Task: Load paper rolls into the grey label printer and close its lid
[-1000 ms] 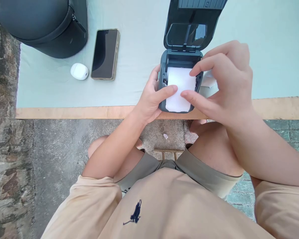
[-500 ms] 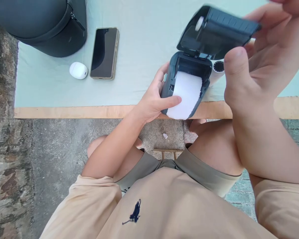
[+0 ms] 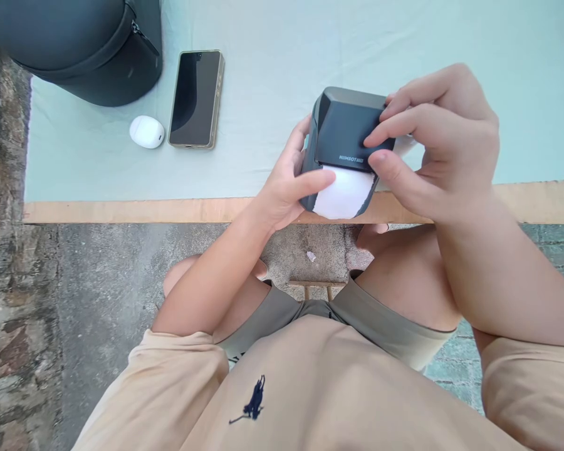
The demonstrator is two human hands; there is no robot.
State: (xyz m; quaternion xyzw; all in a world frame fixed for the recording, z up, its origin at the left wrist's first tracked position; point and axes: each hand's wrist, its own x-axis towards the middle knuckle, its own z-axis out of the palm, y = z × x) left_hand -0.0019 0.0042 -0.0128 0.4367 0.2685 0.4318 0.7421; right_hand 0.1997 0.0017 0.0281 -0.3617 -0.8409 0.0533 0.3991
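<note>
Just above the table's front edge, my left hand (image 3: 289, 181) grips a dark label printer (image 3: 352, 128) by its left side. The lid is down, with "NIIMBOT" lettering near its lower edge. From under that edge a white paper strip (image 3: 345, 194) sticks out toward me, and my left thumb presses on it. My right hand (image 3: 444, 141) is at the lid's right side, fingers bent and apart, the fingertips at or touching the lid. A pale object behind the printer is mostly hidden by it and my right hand.
On the left of the cloth-covered table (image 3: 272, 100) lie a smartphone (image 3: 195, 99) and a white earbud case (image 3: 146, 131). A black zippered case (image 3: 98, 56) stands at the far left. A small white scrap (image 3: 311, 256) lies on the ground.
The printer's lid, raised before with my right hand at its edge, has swung down over the paper compartment. My right hand has moved down and left with it. My left hand keeps its hold.
</note>
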